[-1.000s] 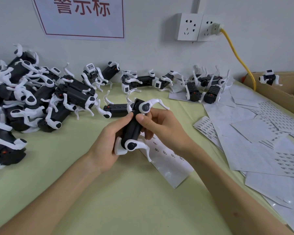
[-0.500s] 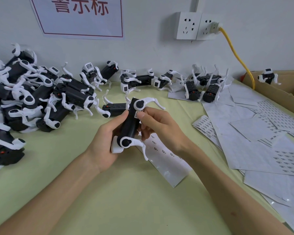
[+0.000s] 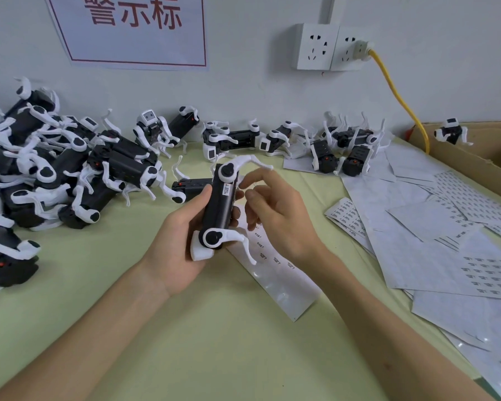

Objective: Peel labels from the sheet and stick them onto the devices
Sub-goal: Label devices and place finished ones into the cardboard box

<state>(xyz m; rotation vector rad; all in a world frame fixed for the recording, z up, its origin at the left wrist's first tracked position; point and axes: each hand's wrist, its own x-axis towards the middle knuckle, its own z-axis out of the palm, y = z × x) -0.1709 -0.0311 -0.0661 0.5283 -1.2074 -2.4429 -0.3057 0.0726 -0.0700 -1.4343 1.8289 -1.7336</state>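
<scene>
My left hand grips a black robot-dog device with white legs, held on end above the green table. A small white label is stuck on its upper side. Just to the right, my right hand hovers with fingers spread and holds nothing. Under both hands lies a label sheet with a few labels left on it.
A heap of the same devices fills the left side, and more devices line the wall. Used and full label sheets cover the right. A cardboard box stands at far right, below a yellow cable.
My right hand pressed on the device's upper side before; it has now let go and drawn back to the right, which leaves the label visible on the device.
</scene>
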